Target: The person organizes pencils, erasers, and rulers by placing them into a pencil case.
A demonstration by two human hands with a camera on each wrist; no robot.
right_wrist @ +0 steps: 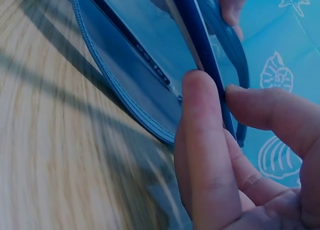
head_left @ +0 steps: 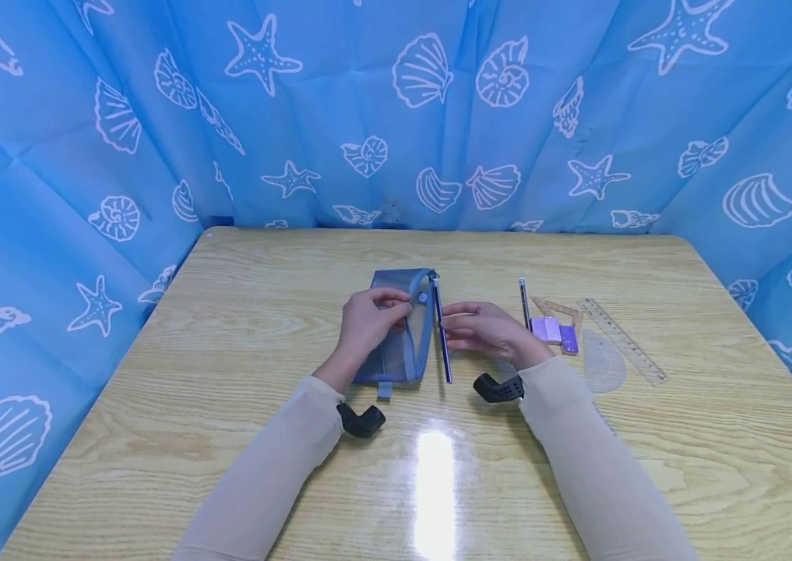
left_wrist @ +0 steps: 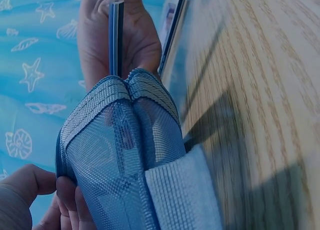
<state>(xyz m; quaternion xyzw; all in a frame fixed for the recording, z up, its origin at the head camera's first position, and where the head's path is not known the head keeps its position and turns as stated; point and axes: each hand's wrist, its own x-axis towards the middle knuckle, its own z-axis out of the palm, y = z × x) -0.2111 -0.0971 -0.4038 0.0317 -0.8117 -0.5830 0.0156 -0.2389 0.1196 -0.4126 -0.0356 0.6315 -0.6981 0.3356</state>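
Note:
A blue mesh zip pencil case stands open in the middle of the table, its mouth facing right. With thumb and fingers, my left hand pinches the upper edge of that mouth. Between thumb and fingers of my right hand is a dark blue striped pencil, held lengthwise along the opening. In the right wrist view, another dark pencil with pale lettering lies inside the case. A small fabric tab sticks out at the case's near end.
Right of my right hand lie a striped pencil, a clear set square, purple and lilac blocks, a protractor and a clear ruler. A blue shell-patterned curtain hangs behind the wooden table.

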